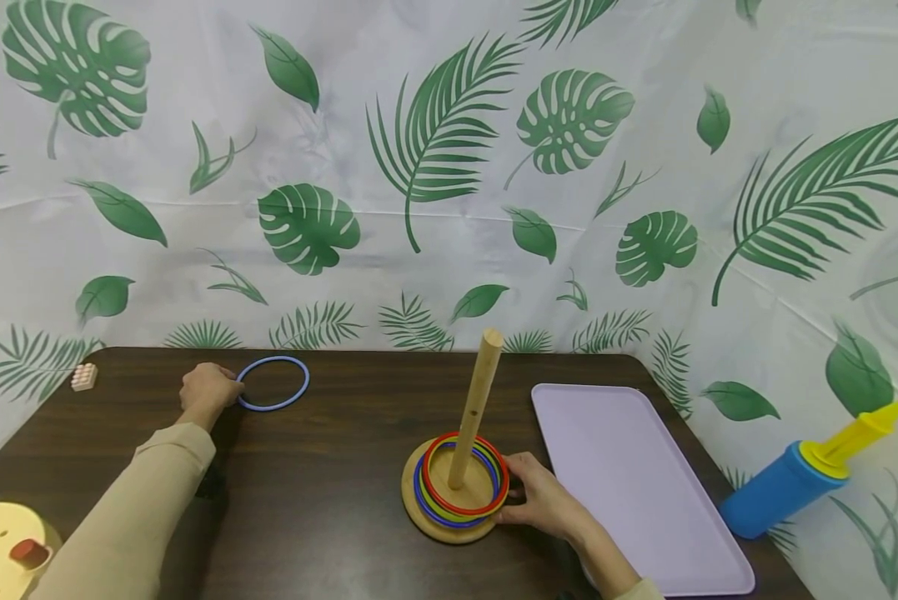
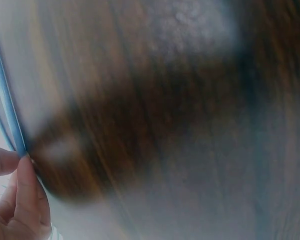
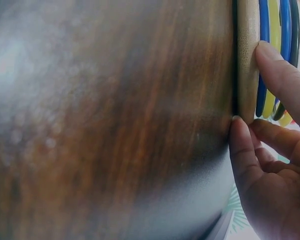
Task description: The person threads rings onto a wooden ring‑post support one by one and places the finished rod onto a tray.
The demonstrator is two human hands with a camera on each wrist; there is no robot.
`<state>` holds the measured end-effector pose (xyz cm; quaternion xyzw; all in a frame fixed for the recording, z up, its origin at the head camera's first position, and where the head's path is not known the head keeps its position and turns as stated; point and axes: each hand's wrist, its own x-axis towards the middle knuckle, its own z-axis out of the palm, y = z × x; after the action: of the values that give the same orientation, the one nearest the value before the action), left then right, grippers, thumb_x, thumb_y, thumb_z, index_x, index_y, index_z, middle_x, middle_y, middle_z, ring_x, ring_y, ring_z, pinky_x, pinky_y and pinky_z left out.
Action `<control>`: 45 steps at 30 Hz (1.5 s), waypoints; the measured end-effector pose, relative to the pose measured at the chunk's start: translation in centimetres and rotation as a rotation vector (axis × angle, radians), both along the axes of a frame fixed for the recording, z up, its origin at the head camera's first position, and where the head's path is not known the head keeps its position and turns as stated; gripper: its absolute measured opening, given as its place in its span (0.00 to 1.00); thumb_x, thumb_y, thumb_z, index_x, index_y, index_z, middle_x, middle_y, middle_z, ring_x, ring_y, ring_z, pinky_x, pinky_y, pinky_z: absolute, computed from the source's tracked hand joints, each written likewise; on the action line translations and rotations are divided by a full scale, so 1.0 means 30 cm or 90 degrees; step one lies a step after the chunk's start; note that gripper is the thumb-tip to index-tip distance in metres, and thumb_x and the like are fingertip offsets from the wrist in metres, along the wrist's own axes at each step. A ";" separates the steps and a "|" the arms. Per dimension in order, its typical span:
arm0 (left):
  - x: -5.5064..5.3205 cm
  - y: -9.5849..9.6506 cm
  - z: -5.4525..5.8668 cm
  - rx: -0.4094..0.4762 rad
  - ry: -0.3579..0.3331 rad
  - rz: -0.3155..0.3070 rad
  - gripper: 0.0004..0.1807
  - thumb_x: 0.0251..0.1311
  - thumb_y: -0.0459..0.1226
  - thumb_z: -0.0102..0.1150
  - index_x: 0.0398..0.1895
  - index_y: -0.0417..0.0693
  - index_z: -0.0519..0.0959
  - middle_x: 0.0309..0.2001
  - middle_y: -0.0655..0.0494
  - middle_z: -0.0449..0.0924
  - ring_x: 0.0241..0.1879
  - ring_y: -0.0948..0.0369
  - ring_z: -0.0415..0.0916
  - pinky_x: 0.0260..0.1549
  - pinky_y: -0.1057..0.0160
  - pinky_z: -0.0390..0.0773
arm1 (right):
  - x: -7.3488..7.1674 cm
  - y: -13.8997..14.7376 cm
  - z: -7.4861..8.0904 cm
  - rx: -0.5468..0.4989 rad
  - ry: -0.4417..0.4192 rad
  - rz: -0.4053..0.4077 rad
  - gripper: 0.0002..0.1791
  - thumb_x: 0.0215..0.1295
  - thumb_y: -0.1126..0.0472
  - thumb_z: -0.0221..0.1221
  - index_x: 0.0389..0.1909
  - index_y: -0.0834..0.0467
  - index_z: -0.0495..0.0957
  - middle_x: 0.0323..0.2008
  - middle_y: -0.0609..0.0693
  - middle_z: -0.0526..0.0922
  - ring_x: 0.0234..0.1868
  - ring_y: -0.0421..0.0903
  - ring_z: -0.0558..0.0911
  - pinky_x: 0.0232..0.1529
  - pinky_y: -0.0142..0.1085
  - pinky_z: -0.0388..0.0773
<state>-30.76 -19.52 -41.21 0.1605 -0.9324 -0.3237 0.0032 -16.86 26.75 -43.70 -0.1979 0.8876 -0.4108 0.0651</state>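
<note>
At the far left of the table, in the head view, my left hand (image 1: 210, 390) pinches the edge of a light blue ring (image 1: 307, 382). The left wrist view shows thumb and fingertips meeting on this ring (image 2: 8, 100). Right of centre stands a ring-toss stand with an upright wooden post (image 1: 475, 400) and a round base (image 1: 408, 492). Red, yellow-green and blue rings (image 1: 464, 512) lie stacked around the post. My right hand (image 1: 542, 496) holds the base's right edge; in the right wrist view its fingers touch the wooden rim (image 3: 248, 65) beside the rings.
A pale lilac tray (image 1: 636, 483) lies to the right, with a blue and yellow pump (image 1: 786, 487) past it. A yellow toy with a red peg (image 1: 6, 542) sits at the front left. One small pinkish block (image 1: 84, 377) is at the back left corner of the table (image 1: 313, 500).
</note>
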 end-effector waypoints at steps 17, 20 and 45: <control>0.018 0.009 0.010 0.037 0.030 -0.052 0.16 0.49 0.34 0.55 0.38 0.31 0.82 0.28 0.42 0.84 0.29 0.50 0.82 0.47 0.43 0.72 | 0.001 -0.001 -0.007 -0.004 0.005 0.001 0.39 0.43 0.64 0.73 0.59 0.69 0.69 0.50 0.61 0.69 0.52 0.56 0.71 0.46 0.34 0.79; 0.013 0.018 0.018 0.080 0.033 -0.066 0.16 0.50 0.33 0.54 0.39 0.30 0.81 0.16 0.53 0.82 0.15 0.65 0.78 0.49 0.44 0.71 | 0.003 -0.001 -0.003 -0.010 0.002 0.003 0.39 0.43 0.65 0.73 0.59 0.69 0.69 0.50 0.62 0.68 0.52 0.57 0.71 0.46 0.35 0.80; 0.015 0.244 0.219 0.400 0.079 -0.233 0.20 0.62 0.29 0.51 0.53 0.21 0.69 0.33 0.54 0.77 0.26 0.70 0.78 0.33 0.69 0.81 | 0.000 0.002 -0.004 0.007 0.013 -0.001 0.39 0.42 0.64 0.73 0.59 0.68 0.69 0.49 0.61 0.69 0.51 0.56 0.71 0.45 0.32 0.79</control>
<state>-30.31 -12.18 -34.64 -0.0359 -0.7989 -0.5985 -0.0475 -16.87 26.82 -43.83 -0.2014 0.8907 -0.4036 0.0569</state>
